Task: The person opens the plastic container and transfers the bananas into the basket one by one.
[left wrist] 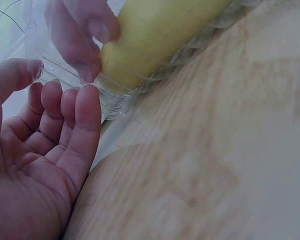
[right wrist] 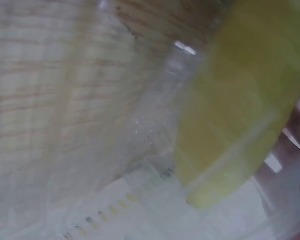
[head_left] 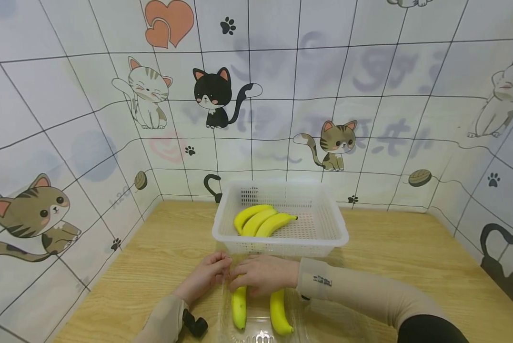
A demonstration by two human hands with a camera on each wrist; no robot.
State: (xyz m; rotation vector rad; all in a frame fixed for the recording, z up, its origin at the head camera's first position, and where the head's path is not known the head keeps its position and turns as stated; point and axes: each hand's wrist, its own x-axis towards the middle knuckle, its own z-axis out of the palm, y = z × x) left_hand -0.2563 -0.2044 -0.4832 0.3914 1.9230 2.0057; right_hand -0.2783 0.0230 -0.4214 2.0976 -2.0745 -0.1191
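**Two bananas [head_left: 239, 312] in clear container [head_left: 256, 320]**

By the desk [head_left: 389, 238]'s front edge, the left hand [head_left: 205, 276] pinches the clear container's rim; the right hand [head_left: 266, 274] lies over one banana, grip unclear. A white basket [head_left: 282, 242] near the back edge holds three bananas [head_left: 258, 221].

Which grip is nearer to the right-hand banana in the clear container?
Right. The right grip is over the far end of the right-hand banana; the left grip is at the clear container, left of the other banana.

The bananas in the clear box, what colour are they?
Yellow. The bananas show best in the head view, though the right hand partly covers them.
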